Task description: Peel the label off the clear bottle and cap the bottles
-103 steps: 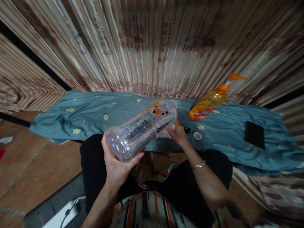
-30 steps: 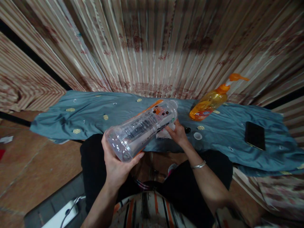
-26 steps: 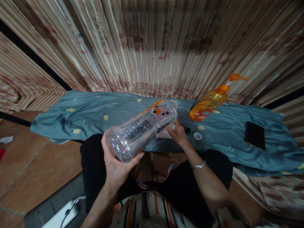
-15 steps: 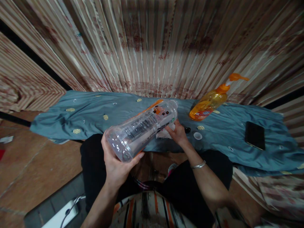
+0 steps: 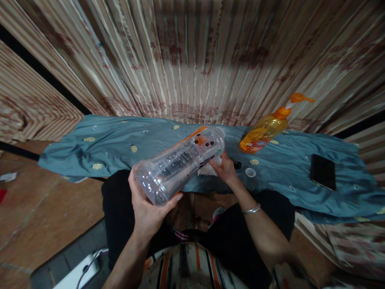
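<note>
Well to the left of the clear plastic bottle (image 5: 180,162), and nearer the person, a white power strip (image 5: 76,273) with a cord lies on a dark grey seat (image 5: 48,257). The patterned teal cloth (image 5: 116,154) spreads out beyond the bottle and to both sides of it, with a pleated curtain (image 5: 186,72) hanging behind. At the bottle's base, the left hand (image 5: 148,214) is clamped on the plastic from below, thumb along the near side, just as in the earlier frames. The bottle itself is held up aslant between the two hands, base toward the left one, its tilt unchanged from three seconds ago. Just under its right end sits a crumpled white cloth (image 5: 207,168). The right hand (image 5: 225,167) is there too, against the bottle's narrower end and touching the white cloth; its fingers are partly hidden, so I cannot tell how far they close, but its pose matches the earlier frames. Right of the bottle, near that hand, lie a small black object (image 5: 237,165) and a round white cap (image 5: 250,172). Further right and beyond stands an orange pump bottle (image 5: 263,134), and farthest right a black phone (image 5: 323,171), neither visibly moved
</note>
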Motion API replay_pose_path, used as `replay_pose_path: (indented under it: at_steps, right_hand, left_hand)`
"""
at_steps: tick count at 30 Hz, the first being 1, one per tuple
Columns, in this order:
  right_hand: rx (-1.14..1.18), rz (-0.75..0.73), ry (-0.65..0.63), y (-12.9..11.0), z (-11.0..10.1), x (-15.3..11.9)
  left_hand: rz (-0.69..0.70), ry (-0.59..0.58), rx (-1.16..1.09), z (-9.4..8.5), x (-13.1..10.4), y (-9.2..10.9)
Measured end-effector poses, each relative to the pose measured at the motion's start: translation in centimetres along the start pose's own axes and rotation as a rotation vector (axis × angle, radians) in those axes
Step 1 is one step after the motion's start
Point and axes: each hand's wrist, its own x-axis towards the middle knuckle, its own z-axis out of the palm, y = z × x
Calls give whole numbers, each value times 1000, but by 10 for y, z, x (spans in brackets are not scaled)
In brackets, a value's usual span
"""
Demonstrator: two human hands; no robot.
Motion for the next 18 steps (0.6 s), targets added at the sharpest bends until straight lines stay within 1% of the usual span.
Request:
replay_pose_path:
  at_steps: [10, 18]
  right_hand:
    - [4, 13, 7, 1, 0, 0]
    - [1, 12, -2, 0, 0, 0]
  left_hand:
    - [8, 15, 3, 0, 0, 0]
    - [11, -3, -7, 0, 0, -1]
